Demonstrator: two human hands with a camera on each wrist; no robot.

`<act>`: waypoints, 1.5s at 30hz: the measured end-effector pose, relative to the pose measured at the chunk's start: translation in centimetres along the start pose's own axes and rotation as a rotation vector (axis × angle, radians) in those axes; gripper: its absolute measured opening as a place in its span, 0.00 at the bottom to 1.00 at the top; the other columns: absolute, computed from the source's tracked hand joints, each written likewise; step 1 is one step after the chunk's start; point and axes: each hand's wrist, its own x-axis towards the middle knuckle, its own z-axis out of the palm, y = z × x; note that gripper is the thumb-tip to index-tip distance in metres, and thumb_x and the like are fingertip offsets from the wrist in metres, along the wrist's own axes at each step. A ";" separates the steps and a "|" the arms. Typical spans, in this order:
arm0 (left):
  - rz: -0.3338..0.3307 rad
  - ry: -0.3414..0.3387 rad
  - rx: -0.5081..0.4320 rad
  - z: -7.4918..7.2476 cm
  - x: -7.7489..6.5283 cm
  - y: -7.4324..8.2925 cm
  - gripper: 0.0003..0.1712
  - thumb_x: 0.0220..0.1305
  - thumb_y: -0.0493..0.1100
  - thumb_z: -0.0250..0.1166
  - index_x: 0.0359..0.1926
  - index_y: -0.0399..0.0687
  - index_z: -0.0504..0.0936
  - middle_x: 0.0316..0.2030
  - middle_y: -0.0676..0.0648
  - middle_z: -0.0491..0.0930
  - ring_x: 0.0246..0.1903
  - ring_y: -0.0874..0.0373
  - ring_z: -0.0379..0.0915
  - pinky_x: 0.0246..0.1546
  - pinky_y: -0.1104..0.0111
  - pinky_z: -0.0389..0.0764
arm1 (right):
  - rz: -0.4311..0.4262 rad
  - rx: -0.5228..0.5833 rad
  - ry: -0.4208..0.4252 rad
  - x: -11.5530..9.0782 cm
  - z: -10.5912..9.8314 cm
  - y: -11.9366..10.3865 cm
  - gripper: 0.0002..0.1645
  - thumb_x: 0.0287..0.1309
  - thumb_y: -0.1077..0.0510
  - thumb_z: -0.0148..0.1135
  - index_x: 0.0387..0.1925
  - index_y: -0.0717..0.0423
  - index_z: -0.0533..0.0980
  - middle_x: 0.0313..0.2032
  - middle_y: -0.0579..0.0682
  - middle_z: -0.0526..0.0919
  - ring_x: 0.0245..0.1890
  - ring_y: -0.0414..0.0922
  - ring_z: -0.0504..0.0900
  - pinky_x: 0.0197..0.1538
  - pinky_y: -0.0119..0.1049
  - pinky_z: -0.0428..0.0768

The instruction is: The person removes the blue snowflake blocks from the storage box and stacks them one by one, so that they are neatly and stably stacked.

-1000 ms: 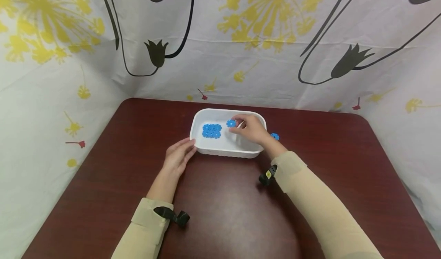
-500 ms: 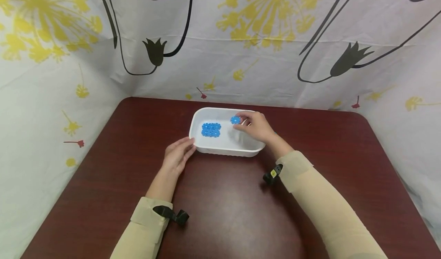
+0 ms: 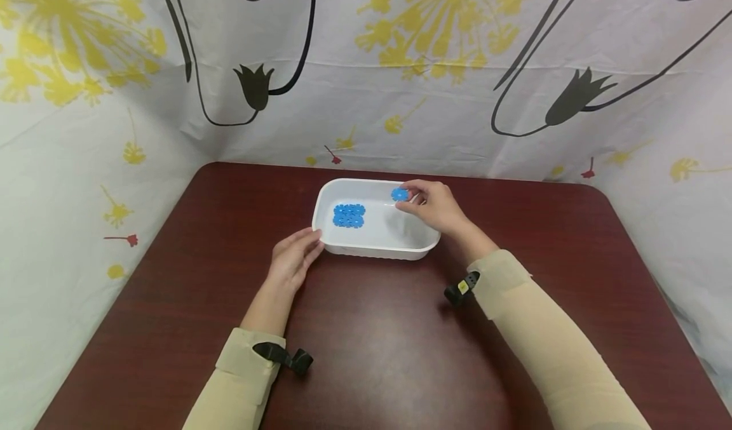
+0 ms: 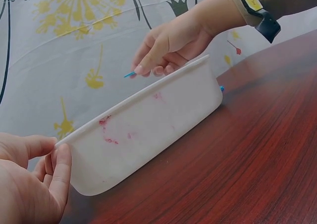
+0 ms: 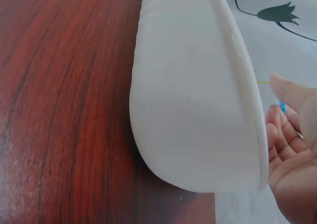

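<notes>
A white plastic tray (image 3: 377, 251) stands on the table, holding a joined block of blue notched disc pieces (image 3: 349, 216) in its left half. My left hand (image 3: 293, 260) grips the tray's near left corner; in the left wrist view its thumb lies at the rim and its fingers against the outer wall. My right hand (image 3: 437, 209) pinches a single blue notched disc (image 3: 399, 194) between thumb and fingertips, above the tray's far right part. Seen edge-on in the left wrist view, that disc (image 4: 130, 75) is above the rim. In the right wrist view, the fingers partly hide it.
Another small blue piece (image 4: 222, 88) shows beyond the tray's right end in the left wrist view; the head view hides it now. The dark red wooden table (image 3: 366, 341) extends around the tray. A patterned cloth (image 3: 343, 100) hangs behind the table's far edge.
My right hand has moved right and slightly away with the blue disc. The loose piece right of the tray has gone out of sight behind that arm. My left hand stays at the corner.
</notes>
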 end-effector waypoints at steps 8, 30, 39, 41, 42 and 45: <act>-0.003 -0.003 0.007 0.1 -0.1 -0.1 0.17 0.66 0.30 0.67 0.54 0.34 0.76 0.42 0.45 0.78 0.35 0.61 0.80 0.50 0.70 0.86 | 0.018 0.009 0.019 -0.5 -0.9 0.7 0.23 0.59 0.57 0.74 0.54 0.60 0.81 0.37 0.53 0.82 0.36 0.48 0.81 0.34 0.33 0.78; -0.011 0.007 0.005 0.1 0.0 0.0 0.14 0.66 0.31 0.67 0.51 0.37 0.77 0.43 0.45 0.78 0.36 0.61 0.80 0.50 0.70 0.86 | 0.106 0.047 0.088 -2.0 -3.5 3.2 0.25 0.62 0.50 0.72 0.56 0.59 0.79 0.38 0.53 0.80 0.36 0.47 0.78 0.31 0.27 0.78; 0.001 -0.002 0.024 0.0 0.0 0.1 0.17 0.67 0.31 0.67 0.54 0.35 0.76 0.44 0.45 0.77 0.35 0.61 0.80 0.48 0.72 0.86 | 0.138 0.069 0.081 -2.9 -4.2 4.7 0.28 0.63 0.48 0.71 0.59 0.59 0.78 0.41 0.55 0.79 0.37 0.48 0.77 0.28 0.26 0.78; 0.000 -0.005 0.027 0.0 0.0 0.1 0.17 0.67 0.31 0.67 0.55 0.35 0.76 0.44 0.45 0.77 0.36 0.61 0.80 0.48 0.72 0.86 | 0.139 0.081 0.084 -3.1 -4.3 5.2 0.29 0.64 0.48 0.70 0.59 0.60 0.77 0.42 0.55 0.79 0.38 0.47 0.77 0.28 0.26 0.78; 0.001 -0.006 0.028 0.0 0.0 0.1 0.17 0.67 0.31 0.67 0.55 0.35 0.75 0.44 0.45 0.77 0.36 0.61 0.80 0.49 0.72 0.86 | 0.142 0.090 0.084 -3.2 -4.4 5.4 0.29 0.64 0.48 0.70 0.59 0.60 0.77 0.42 0.55 0.79 0.38 0.47 0.77 0.29 0.25 0.78; -0.002 -0.004 0.032 0.0 0.0 0.1 0.18 0.67 0.31 0.67 0.55 0.35 0.76 0.44 0.45 0.77 0.36 0.61 0.80 0.49 0.72 0.86 | 0.158 0.113 0.089 -3.6 -4.6 6.1 0.29 0.64 0.49 0.70 0.60 0.61 0.77 0.42 0.54 0.78 0.38 0.45 0.77 0.30 0.24 0.78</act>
